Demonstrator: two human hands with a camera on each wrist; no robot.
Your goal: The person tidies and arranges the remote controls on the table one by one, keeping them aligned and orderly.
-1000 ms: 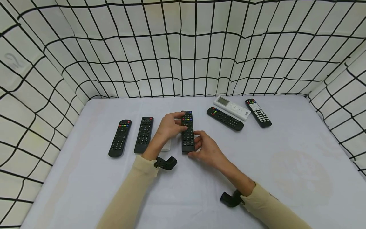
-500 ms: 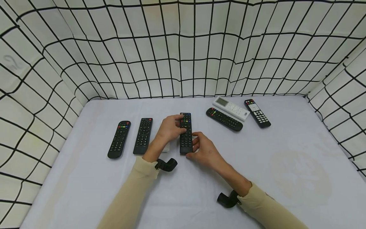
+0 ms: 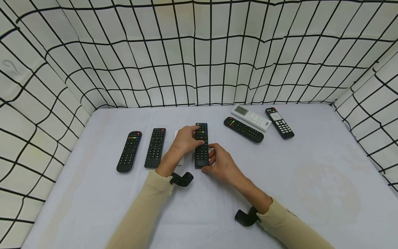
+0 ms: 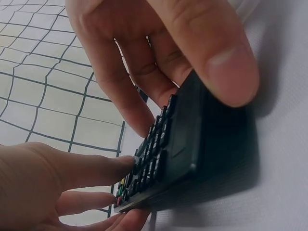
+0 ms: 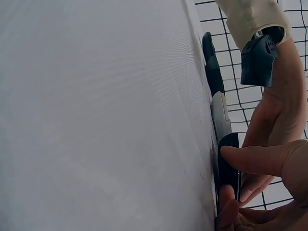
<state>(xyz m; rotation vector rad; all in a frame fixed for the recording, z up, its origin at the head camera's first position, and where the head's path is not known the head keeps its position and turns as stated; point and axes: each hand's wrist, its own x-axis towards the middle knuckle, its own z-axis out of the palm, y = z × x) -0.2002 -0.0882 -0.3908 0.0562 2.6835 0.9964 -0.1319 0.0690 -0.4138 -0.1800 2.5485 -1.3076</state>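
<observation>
A black remote control (image 3: 201,152) lies lengthwise in the middle of the white table, between both hands. My left hand (image 3: 183,140) grips its upper part, thumb on the buttons and fingers at the left edge. At the lower end, my right hand (image 3: 224,164) holds the same remote, with the thumb at the bottom end and the fingers along the right side. The left wrist view shows the remote (image 4: 175,144) close up between the two hands. A white remote (image 3: 180,161) is mostly hidden under my left hand and wrist.
Two black remotes, one outer (image 3: 129,152) and one inner (image 3: 155,148), lie to the left. At the back right are a white remote with a screen (image 3: 251,117), a slanted black remote (image 3: 244,129) and another black remote (image 3: 280,123). Black netting (image 3: 203,64) surrounds the table (image 3: 199,214).
Both hands keep hold of the black remote and stay almost in place. The whole head view has shifted slightly.
</observation>
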